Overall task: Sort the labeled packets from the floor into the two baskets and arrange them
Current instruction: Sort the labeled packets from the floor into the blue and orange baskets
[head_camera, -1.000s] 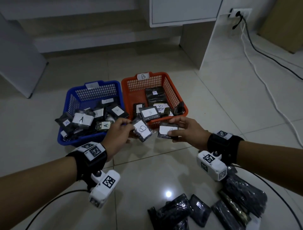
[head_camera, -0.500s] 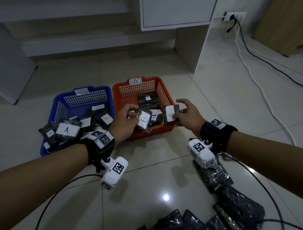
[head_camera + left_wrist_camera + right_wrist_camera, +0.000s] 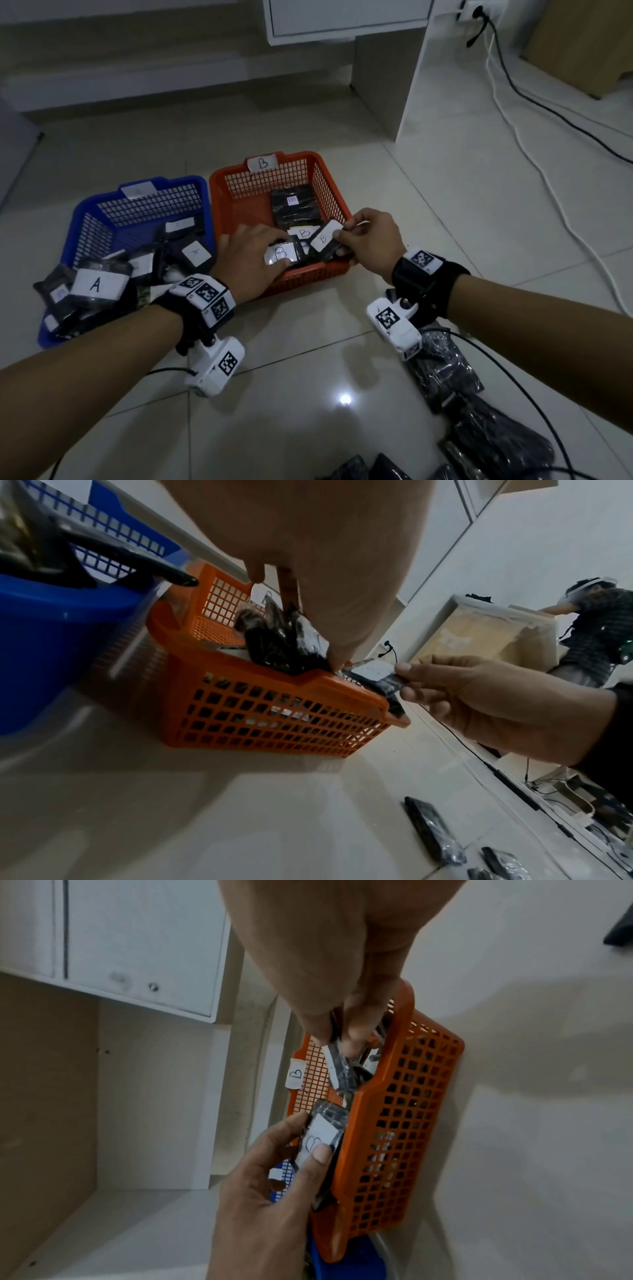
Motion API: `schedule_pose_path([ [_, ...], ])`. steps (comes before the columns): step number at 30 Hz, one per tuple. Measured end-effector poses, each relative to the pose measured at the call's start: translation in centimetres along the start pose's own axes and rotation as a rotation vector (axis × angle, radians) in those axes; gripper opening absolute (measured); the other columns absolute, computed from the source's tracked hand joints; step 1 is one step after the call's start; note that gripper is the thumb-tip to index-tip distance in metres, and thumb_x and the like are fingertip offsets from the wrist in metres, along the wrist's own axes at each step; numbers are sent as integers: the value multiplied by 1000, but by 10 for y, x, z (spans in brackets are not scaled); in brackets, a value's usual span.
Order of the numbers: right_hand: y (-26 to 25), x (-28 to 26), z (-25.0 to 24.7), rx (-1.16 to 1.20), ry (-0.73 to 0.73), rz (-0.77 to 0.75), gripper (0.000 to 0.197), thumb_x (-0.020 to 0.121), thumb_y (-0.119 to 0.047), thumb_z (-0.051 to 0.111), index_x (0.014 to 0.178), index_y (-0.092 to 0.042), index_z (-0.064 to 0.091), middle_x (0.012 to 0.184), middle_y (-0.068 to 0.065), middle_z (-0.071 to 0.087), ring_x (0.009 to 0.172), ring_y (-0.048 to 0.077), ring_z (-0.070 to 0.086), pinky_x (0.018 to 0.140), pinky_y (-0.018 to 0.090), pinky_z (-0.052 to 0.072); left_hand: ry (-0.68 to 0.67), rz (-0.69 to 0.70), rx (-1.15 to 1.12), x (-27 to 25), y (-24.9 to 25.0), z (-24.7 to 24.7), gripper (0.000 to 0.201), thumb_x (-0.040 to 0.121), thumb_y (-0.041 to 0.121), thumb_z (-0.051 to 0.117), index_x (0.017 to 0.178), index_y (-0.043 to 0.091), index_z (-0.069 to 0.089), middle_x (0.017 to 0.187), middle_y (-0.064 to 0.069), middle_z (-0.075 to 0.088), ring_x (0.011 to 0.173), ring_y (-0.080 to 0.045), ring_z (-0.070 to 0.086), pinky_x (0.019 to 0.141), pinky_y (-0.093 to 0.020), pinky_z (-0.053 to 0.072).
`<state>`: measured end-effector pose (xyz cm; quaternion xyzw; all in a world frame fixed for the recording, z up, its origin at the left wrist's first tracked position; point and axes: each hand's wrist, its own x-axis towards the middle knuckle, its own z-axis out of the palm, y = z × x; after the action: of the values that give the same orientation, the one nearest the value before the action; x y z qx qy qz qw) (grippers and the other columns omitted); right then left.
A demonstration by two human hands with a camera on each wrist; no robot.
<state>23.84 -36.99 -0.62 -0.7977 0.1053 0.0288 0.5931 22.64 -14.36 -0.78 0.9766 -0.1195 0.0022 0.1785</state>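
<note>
Both hands are working over the near end of the orange basket. The left hand is pinching a B-labeled packet lying nearly flat; the right hand is gripping another B packet, tilted, probably just above the stacked packets.

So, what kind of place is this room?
Probably a home or office room used for recording: glossy tiled floor, a white cabinet, a wall socket with cables, and another person wearing gear.

Left hand, right hand: fingers curled, pinching.
</note>
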Motion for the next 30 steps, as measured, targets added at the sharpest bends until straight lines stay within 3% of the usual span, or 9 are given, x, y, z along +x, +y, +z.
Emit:
schedule_pose_path([
  [4, 3, 2, 3, -4, -49, 39, 12, 85, -5, 77, 85, -2, 65, 70, 11, 74, 67, 28, 75, 56, 39, 62, -16, -1, 57, 3, 1, -2, 43, 92, 49, 60, 134, 39, 52, 138, 11, 54, 124, -19, 42, 103, -45, 28],
  [9, 5, -3, 3, -162, -64, -74, 10, 86, -9, 74, 82, -7, 66, 66, 6, 70, 48, 16, 67, 38, 20, 46, -42, -4, 27, 0, 0, -7, 48, 91, 50, 62, 136, 38, 50, 138, 11, 55, 123, -19, 44, 101, -44, 29],
  [13, 10, -6, -2, -168, -77, -62, 7, 86, -8, 73, 88, -4, 67, 70, 12, 73, 53, 21, 68, 37, 21, 43, -41, 48, 47, -8, 1, -8, 46, 90, 51, 62, 133, 40, 50, 136, 13, 52, 122, -16, 41, 99, -42, 28],
  [16, 11, -9, -9, -212, -87, -92, 17, 85, -11, 75, 94, -9, 61, 70, 11, 74, 53, 27, 69, 43, 25, 50, 1, 78, 51, -11, 4, -8, 43, 88, 50, 64, 128, 39, 54, 132, 15, 48, 121, -15, 37, 95, -37, 25],
  [19, 14, -15, -21, -243, -115, -110, 26, 86, -13, 74, 101, -11, 53, 70, 9, 73, 47, 23, 66, 42, 27, 49, 56, 130, 31, -12, 16, -6, 39, 86, 50, 65, 121, 36, 58, 126, 14, 48, 117, -16, 38, 93, -35, 27],
  [23, 36, -19, -51, -325, -41, -94, 12, 91, -17, 66, 96, -14, 55, 68, 8, 72, 47, 18, 63, 45, 28, 49, 112, 222, -18, -13, 39, 4, 27, 86, 46, 66, 109, 33, 61, 113, 10, 52, 107, -16, 43, 89, -34, 32],
  [26, 69, -14, -79, -574, -41, -63, 14, 89, -23, 68, 99, -21, 59, 80, -2, 71, 69, 16, 66, 67, 29, 51, 128, 290, -104, -16, 56, 8, 14, 87, 36, 67, 95, 30, 58, 91, 14, 51, 94, -14, 47, 83, -34, 36],
  [29, 102, -12, -94, -914, -223, 30, 51, 86, -48, 70, 127, -20, 58, 113, 5, 64, 104, 27, 60, 90, 35, 49, 65, 332, -249, -18, 68, 13, 13, 88, 26, 68, 86, 28, 55, 69, 16, 44, 70, -9, 46, 68, -33, 38],
  [30, 112, -12, -97, -1003, -259, 38, 58, 84, -56, 68, 129, -20, 57, 120, 10, 60, 111, 31, 56, 95, 40, 49, 35, 330, -307, -19, 71, 16, 15, 87, 24, 68, 84, 28, 54, 65, 13, 44, 65, -8, 47, 64, -33, 42],
])
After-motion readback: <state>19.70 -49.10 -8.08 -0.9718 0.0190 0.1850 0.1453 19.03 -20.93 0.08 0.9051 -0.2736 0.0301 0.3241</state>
